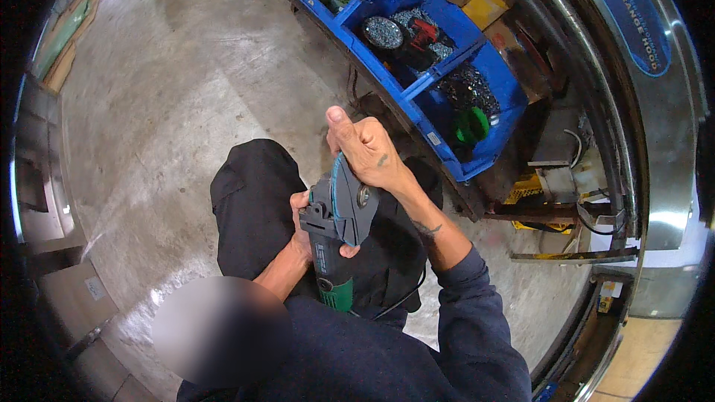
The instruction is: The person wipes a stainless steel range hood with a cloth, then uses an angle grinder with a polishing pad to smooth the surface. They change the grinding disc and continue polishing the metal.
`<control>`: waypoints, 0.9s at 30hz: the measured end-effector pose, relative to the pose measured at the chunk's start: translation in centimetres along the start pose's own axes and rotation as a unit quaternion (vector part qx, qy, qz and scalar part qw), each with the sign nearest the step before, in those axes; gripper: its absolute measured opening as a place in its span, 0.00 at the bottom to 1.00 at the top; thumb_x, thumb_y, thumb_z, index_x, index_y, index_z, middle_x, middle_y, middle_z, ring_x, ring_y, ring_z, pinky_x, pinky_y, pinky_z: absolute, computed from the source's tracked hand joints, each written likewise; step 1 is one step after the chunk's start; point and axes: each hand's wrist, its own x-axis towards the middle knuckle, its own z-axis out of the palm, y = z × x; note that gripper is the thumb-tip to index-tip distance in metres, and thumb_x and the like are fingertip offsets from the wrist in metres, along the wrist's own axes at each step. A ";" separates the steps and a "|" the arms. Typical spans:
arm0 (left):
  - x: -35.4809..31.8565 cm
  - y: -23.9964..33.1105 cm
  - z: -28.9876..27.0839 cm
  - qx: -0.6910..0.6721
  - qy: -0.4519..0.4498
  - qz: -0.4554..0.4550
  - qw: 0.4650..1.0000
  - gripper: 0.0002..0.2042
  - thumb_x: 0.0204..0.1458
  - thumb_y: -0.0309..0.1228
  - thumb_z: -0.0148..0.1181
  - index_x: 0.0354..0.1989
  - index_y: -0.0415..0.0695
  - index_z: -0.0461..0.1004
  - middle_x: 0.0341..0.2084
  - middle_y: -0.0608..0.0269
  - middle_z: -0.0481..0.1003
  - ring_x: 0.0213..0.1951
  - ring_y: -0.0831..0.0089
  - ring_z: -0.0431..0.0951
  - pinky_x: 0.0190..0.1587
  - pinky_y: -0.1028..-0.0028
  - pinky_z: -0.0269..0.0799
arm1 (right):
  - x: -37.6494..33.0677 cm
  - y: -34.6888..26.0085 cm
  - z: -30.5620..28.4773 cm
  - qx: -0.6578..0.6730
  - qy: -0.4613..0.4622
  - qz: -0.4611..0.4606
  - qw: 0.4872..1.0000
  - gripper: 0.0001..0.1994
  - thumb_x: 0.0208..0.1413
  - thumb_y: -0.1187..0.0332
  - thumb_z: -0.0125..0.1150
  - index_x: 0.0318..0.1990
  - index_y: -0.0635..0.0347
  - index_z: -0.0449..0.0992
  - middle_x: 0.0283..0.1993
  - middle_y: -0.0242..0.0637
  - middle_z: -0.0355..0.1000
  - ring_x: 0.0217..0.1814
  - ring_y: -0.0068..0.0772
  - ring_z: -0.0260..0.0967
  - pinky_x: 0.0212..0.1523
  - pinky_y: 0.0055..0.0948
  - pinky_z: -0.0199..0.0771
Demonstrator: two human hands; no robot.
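Note:
A green and dark grey angle grinder (325, 254) stands nearly upright over my lap, its head end pointing away from me. My left hand (299, 232) is wrapped around its body just below the head, with fingertips showing on the right side. A dark flap disc (356, 212) with a blue edge is on the grinder's head, facing right. My right hand (375, 155) is closed at the disc's far edge, thumb raised and fingers curled. Its fingertips are partly hidden behind the hand. A black cord runs from the grinder's rear end across my lap.
Ahead to the right, blue bins (406, 97) hold metal fasteners, a round dish (383, 33) and green and red items. A shiny curved metal edge (596, 52) and a rack with bars (573, 257) stand at the right. Cardboard boxes (78, 294) are at the left.

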 end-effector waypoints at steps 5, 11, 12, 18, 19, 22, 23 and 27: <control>-0.4 0.1 0.3 -0.030 0.024 0.010 0.999 0.36 0.49 0.62 0.56 0.58 0.44 0.72 0.40 0.45 0.79 0.19 0.49 0.76 0.20 0.53 0.71 | 0.1 -0.4 1.1 0.091 0.021 0.057 0.994 0.36 0.75 0.45 0.45 0.15 0.60 0.66 0.18 0.27 0.60 0.22 0.19 0.54 0.25 0.28 0.55; -0.4 0.0 0.4 -0.029 0.023 -0.003 0.999 0.35 0.52 0.62 0.54 0.57 0.44 0.73 0.42 0.48 0.79 0.20 0.52 0.76 0.21 0.55 0.72 | -0.4 2.2 1.8 0.148 0.095 0.127 0.976 0.34 0.72 0.41 0.49 0.18 0.58 0.68 0.18 0.26 0.61 0.22 0.19 0.56 0.24 0.27 0.55; -0.4 0.0 0.5 -0.033 0.026 -0.001 0.999 0.35 0.52 0.62 0.53 0.57 0.44 0.73 0.42 0.48 0.80 0.20 0.52 0.76 0.22 0.55 0.72 | -0.5 2.8 1.9 0.147 0.103 0.124 0.976 0.34 0.72 0.40 0.47 0.19 0.57 0.69 0.18 0.25 0.60 0.21 0.17 0.56 0.23 0.27 0.55; -0.3 0.1 0.4 -0.011 0.051 0.002 0.999 0.36 0.53 0.63 0.52 0.58 0.42 0.72 0.37 0.47 0.80 0.19 0.52 0.76 0.22 0.57 0.74 | -0.9 3.8 2.3 0.196 0.130 0.155 0.960 0.33 0.71 0.38 0.48 0.20 0.56 0.70 0.18 0.23 0.61 0.20 0.16 0.56 0.23 0.25 0.56; -0.3 0.1 0.3 -0.006 0.043 0.003 0.999 0.36 0.53 0.63 0.52 0.58 0.42 0.72 0.37 0.48 0.80 0.19 0.52 0.76 0.22 0.58 0.74 | -0.9 4.0 2.3 0.204 0.132 0.164 0.956 0.33 0.71 0.38 0.48 0.21 0.56 0.71 0.18 0.23 0.61 0.20 0.16 0.57 0.23 0.25 0.56; -0.3 0.1 0.4 -0.010 0.041 0.008 0.999 0.37 0.53 0.64 0.51 0.58 0.42 0.72 0.37 0.48 0.79 0.19 0.52 0.76 0.22 0.58 0.75 | -1.3 3.7 2.5 0.210 0.136 0.173 0.953 0.33 0.71 0.38 0.48 0.21 0.57 0.71 0.18 0.24 0.62 0.22 0.18 0.59 0.25 0.26 0.59; -0.4 -0.1 1.1 -0.022 0.054 0.011 0.998 0.38 0.53 0.65 0.50 0.57 0.41 0.72 0.35 0.47 0.79 0.19 0.53 0.76 0.22 0.58 0.75 | -1.2 3.7 2.4 0.189 0.144 0.171 0.956 0.34 0.71 0.38 0.47 0.22 0.58 0.71 0.18 0.25 0.62 0.22 0.19 0.60 0.26 0.27 0.61; -0.2 -0.1 -0.1 -0.033 -0.007 0.005 0.999 0.43 0.53 0.71 0.45 0.54 0.38 0.72 0.29 0.45 0.78 0.18 0.55 0.76 0.21 0.59 0.73 | -0.1 1.2 1.2 0.070 0.127 0.137 0.980 0.34 0.73 0.40 0.42 0.26 0.60 0.76 0.23 0.31 0.69 0.28 0.25 0.68 0.33 0.31 0.68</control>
